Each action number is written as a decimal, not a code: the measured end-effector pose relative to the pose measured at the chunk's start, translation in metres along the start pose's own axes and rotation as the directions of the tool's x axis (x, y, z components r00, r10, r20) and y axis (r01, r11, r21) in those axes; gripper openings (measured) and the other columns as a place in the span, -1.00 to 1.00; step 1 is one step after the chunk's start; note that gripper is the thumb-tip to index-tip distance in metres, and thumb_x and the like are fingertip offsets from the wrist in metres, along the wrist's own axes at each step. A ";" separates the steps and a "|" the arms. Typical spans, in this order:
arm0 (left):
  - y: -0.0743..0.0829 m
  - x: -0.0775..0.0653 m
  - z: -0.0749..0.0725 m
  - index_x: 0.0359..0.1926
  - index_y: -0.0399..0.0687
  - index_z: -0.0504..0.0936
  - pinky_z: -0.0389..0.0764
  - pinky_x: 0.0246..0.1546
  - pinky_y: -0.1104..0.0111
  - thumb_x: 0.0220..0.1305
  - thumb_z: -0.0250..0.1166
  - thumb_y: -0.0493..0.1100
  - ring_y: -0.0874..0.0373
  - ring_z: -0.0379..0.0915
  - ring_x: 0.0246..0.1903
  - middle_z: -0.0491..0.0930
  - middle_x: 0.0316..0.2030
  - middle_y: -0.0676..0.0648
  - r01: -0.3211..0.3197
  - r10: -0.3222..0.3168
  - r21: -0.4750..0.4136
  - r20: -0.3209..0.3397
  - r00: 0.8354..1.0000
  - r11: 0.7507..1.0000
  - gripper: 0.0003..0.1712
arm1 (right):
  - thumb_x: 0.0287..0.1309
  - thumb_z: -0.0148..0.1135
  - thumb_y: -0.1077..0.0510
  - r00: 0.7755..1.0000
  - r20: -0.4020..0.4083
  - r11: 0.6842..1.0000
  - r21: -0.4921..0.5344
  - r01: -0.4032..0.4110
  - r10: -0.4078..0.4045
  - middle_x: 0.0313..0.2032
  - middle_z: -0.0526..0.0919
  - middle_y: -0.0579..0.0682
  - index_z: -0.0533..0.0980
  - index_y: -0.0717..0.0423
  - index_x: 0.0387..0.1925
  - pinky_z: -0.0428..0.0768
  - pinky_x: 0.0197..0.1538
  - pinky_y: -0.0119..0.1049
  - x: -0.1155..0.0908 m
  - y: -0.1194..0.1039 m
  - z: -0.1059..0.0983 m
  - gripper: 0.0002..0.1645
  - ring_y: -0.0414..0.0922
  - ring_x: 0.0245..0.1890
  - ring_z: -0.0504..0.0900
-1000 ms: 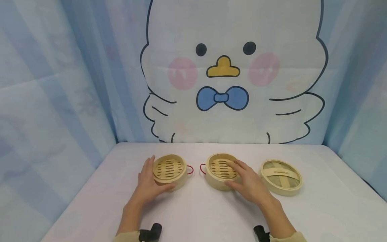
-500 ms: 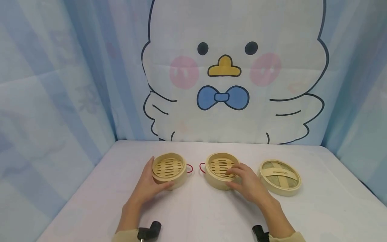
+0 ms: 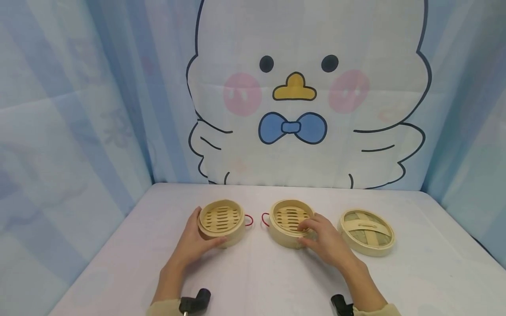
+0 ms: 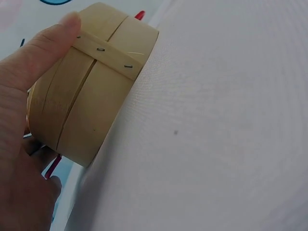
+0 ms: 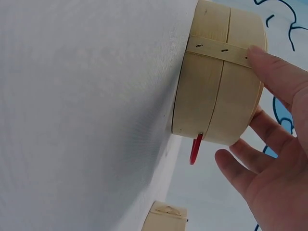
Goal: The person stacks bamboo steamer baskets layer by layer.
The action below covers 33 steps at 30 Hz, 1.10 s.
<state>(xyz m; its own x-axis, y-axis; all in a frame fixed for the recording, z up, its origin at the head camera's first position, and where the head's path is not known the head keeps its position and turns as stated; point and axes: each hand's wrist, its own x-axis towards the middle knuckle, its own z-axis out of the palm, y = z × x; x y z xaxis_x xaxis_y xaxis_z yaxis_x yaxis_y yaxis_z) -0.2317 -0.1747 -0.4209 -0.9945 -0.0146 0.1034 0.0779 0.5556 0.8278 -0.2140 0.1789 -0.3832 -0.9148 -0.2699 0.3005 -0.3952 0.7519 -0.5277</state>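
Note:
Two small round bamboo steamer baskets with slatted floors stand side by side on the table. My left hand [image 3: 193, 243] holds the left steamer basket [image 3: 220, 219], thumb on its near wall and fingers round its far left side. In the left wrist view the thumb lies at the upper edge of the basket wall [image 4: 96, 96]. My right hand [image 3: 328, 241] grips the right steamer basket [image 3: 290, 218] by its rim, thumb outside and fingertips over the edge. Red loop handles [image 3: 248, 220] stick out from the baskets' sides; one shows below the right basket [image 5: 231, 86] in the right wrist view.
A round bamboo steamer lid [image 3: 366, 232] with a crossed strap lies right of my right hand. White cloth covers the table [image 3: 253, 285]. A printed curtain [image 3: 292, 162] hangs behind, with blue curtains at both sides.
My right fingers have curled a little closer to the right basket's rim, and the left fingers have settled against the left basket. Both baskets and the lid stay in place.

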 end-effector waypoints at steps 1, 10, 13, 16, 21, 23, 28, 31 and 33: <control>0.000 0.000 0.000 0.58 -0.28 -0.17 -0.05 0.46 -0.10 -0.07 0.65 0.16 -0.25 -0.18 0.51 -0.10 0.54 -0.34 0.000 0.000 0.002 -0.002 1.000 1.000 0.49 | 0.10 0.51 0.22 1.000 -0.002 1.000 0.000 0.005 -0.005 -0.10 0.59 -0.02 0.64 -0.01 -0.21 0.51 0.16 0.14 0.000 0.000 0.000 -0.77 0.14 0.10 0.54; -0.002 0.000 0.001 0.57 -0.30 -0.16 -0.04 0.46 -0.09 -0.05 0.64 0.14 -0.27 -0.17 0.51 -0.08 0.53 -0.37 -0.012 0.012 0.002 -0.001 1.000 1.000 0.46 | 0.07 0.52 0.24 0.999 -0.025 1.000 0.001 0.031 -0.031 -0.18 0.53 -0.09 0.62 -0.05 -0.24 0.57 0.06 0.06 -0.001 0.003 0.002 -0.75 0.02 -0.03 0.55; -0.002 0.000 0.001 0.57 -0.31 -0.16 -0.05 0.46 -0.09 -0.04 0.63 0.14 -0.27 -0.17 0.51 -0.09 0.53 -0.37 -0.016 0.016 0.002 -0.001 1.000 1.000 0.46 | 0.06 0.53 0.24 0.999 -0.034 1.000 -0.003 0.030 -0.030 -0.16 0.53 -0.08 0.61 -0.06 -0.25 0.56 0.08 0.08 -0.001 0.004 0.003 -0.74 0.04 0.00 0.54; -0.002 0.001 0.001 0.57 -0.31 -0.16 -0.04 0.46 -0.09 -0.05 0.63 0.15 -0.27 -0.16 0.51 -0.08 0.53 -0.37 -0.020 0.020 0.003 -0.005 1.000 1.000 0.46 | 0.06 0.52 0.24 0.998 -0.038 0.999 0.000 0.045 -0.045 -0.16 0.52 -0.08 0.61 -0.07 -0.26 0.55 0.08 0.08 -0.001 0.004 0.004 -0.74 0.04 0.01 0.54; -0.002 0.000 0.000 0.57 -0.31 -0.16 -0.04 0.46 -0.09 -0.05 0.63 0.16 -0.26 -0.17 0.51 -0.09 0.54 -0.36 -0.015 0.015 0.003 -0.008 1.000 1.000 0.47 | 0.07 0.51 0.26 0.995 -0.052 0.996 0.007 0.085 -0.085 -0.20 0.49 -0.12 0.60 -0.06 -0.26 0.55 0.05 0.05 -0.001 0.005 0.004 -0.74 -0.01 -0.04 0.52; -0.002 0.000 0.000 0.57 -0.30 -0.17 -0.05 0.46 -0.09 -0.05 0.63 0.16 -0.25 -0.18 0.51 -0.09 0.54 -0.36 -0.011 0.011 0.001 -0.008 1.000 1.000 0.47 | 0.07 0.51 0.27 0.994 -0.058 0.996 0.006 0.094 -0.094 -0.21 0.49 -0.13 0.60 -0.05 -0.26 0.55 0.05 0.03 0.000 0.006 0.005 -0.73 -0.03 -0.05 0.51; -0.002 -0.001 -0.001 0.57 -0.31 -0.18 -0.06 0.47 -0.08 -0.05 0.64 0.15 -0.24 -0.19 0.52 -0.10 0.54 -0.35 -0.009 0.009 -0.010 -0.008 1.000 1.000 0.48 | 0.07 0.50 0.29 0.994 -0.061 0.995 0.004 0.095 -0.095 -0.20 0.49 -0.13 0.60 -0.04 -0.23 0.55 0.05 0.01 0.000 0.004 0.005 -0.72 -0.05 -0.04 0.50; -0.002 -0.001 0.000 0.57 -0.31 -0.18 -0.06 0.47 -0.08 -0.05 0.64 0.14 -0.24 -0.18 0.52 -0.09 0.54 -0.35 -0.011 0.011 -0.017 -0.011 1.000 1.000 0.48 | 0.09 0.49 0.29 0.994 -0.063 0.996 0.004 0.092 -0.091 -0.18 0.49 -0.12 0.60 -0.03 -0.22 0.54 0.07 0.03 -0.001 0.003 0.004 -0.72 -0.03 -0.02 0.50; -0.002 0.000 0.000 0.57 -0.30 -0.17 -0.05 0.46 -0.09 -0.05 0.64 0.14 -0.24 -0.18 0.52 -0.09 0.54 -0.34 -0.011 0.010 -0.020 -0.014 1.000 1.000 0.48 | 0.09 0.49 0.30 0.993 -0.067 0.996 0.005 0.094 -0.093 -0.16 0.50 -0.10 0.60 -0.03 -0.21 0.54 0.08 0.04 -0.001 0.002 0.004 -0.73 -0.02 -0.01 0.50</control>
<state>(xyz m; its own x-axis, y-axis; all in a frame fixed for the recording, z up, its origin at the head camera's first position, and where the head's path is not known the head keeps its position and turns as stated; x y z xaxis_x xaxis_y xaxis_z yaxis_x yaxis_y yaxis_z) -0.2318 -0.1763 -0.4228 -0.9926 -0.0208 0.1197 0.0897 0.5388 0.8376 -0.2138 0.1782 -0.3874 -0.8662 -0.2979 0.4012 -0.4797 0.7203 -0.5010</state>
